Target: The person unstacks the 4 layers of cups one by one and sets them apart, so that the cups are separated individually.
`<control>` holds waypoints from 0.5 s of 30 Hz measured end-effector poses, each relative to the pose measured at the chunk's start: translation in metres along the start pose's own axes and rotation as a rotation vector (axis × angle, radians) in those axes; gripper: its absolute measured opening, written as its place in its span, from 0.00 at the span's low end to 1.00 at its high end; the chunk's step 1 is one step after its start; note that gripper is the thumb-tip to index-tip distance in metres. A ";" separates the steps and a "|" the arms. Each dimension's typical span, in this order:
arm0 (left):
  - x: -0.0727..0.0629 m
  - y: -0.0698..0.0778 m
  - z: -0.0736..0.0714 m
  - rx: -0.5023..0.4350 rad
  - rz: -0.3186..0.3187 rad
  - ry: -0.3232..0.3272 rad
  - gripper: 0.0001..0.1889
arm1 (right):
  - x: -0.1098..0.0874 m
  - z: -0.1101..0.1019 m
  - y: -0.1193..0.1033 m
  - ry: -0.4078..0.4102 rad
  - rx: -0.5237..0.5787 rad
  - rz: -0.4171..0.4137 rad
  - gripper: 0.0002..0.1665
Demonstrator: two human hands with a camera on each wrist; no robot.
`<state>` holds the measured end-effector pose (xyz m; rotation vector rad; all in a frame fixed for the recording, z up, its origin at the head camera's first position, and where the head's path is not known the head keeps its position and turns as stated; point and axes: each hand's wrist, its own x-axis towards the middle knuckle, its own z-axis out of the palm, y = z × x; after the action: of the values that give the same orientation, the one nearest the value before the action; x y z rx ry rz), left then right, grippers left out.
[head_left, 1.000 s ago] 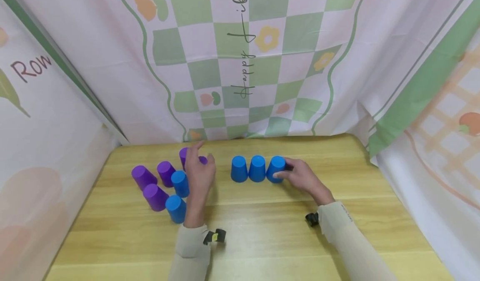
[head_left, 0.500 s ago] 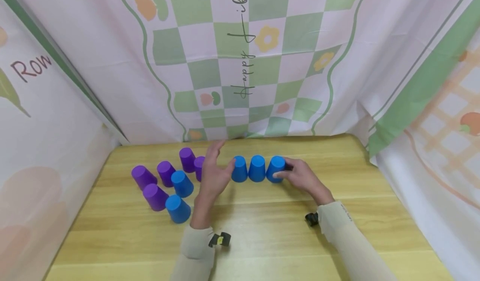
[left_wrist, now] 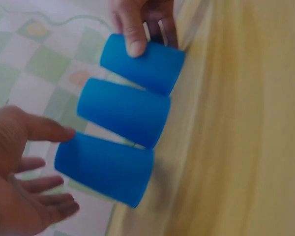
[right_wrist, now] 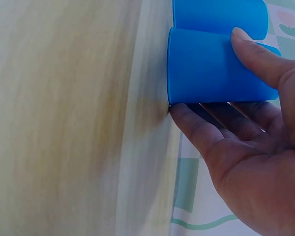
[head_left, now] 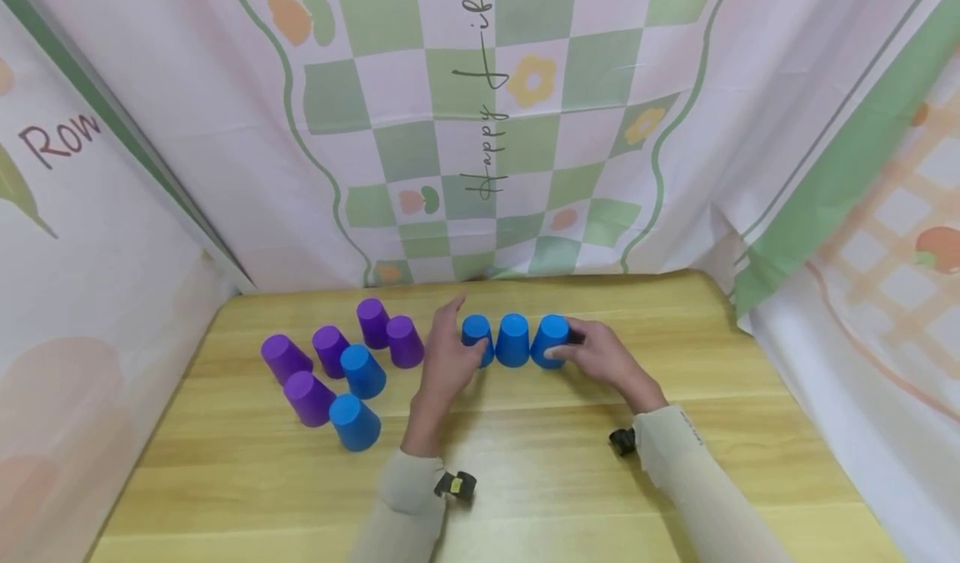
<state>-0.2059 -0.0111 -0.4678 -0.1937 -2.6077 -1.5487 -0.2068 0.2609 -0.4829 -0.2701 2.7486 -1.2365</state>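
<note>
Three blue cups stand upside down in a row. The right blue cup (head_left: 551,336) is held by my right hand (head_left: 603,353), its thumb across the front and its fingers along the right side. Beside it stand the middle blue cup (head_left: 513,342) and the left blue cup (head_left: 476,328). My left hand (head_left: 447,361) is around the left cup's near-left side. In the left wrist view the left thumb is at that cup (left_wrist: 108,169) near its top end, while the other fingers (left_wrist: 44,184) are spread and apart from it.
Left of my left hand, several purple cups (head_left: 309,398) and two blue cups (head_left: 355,423) stand upside down on the wooden table (head_left: 540,496). A patterned curtain (head_left: 390,71) hangs at the table's back edge, with more cloth at both sides.
My left hand has moved right, from over the purple cups to the left blue cup of the row. My right hand keeps its hold on the right cup.
</note>
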 end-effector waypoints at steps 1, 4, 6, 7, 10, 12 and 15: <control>-0.001 0.000 0.003 -0.002 -0.012 0.013 0.42 | 0.000 0.000 0.000 0.000 -0.001 0.001 0.31; -0.002 -0.001 0.010 -0.005 -0.035 0.033 0.41 | -0.001 -0.001 0.000 0.002 -0.003 0.004 0.31; -0.002 -0.002 0.015 -0.013 -0.046 0.035 0.40 | -0.001 -0.001 0.001 0.004 -0.005 0.002 0.30; -0.002 -0.004 0.017 -0.018 -0.053 0.034 0.39 | -0.001 -0.001 0.000 0.006 -0.007 0.000 0.30; -0.003 -0.007 0.022 -0.027 -0.073 0.037 0.38 | 0.000 0.000 0.000 0.007 -0.009 -0.006 0.29; -0.003 -0.008 0.024 -0.032 -0.092 0.038 0.38 | 0.000 0.001 -0.001 0.006 -0.005 -0.007 0.29; -0.004 -0.009 0.024 -0.041 -0.113 0.043 0.37 | 0.000 0.001 -0.001 0.004 0.002 -0.007 0.27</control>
<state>-0.2040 0.0060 -0.4874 -0.0169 -2.5967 -1.6240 -0.2064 0.2594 -0.4832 -0.2773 2.7515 -1.2425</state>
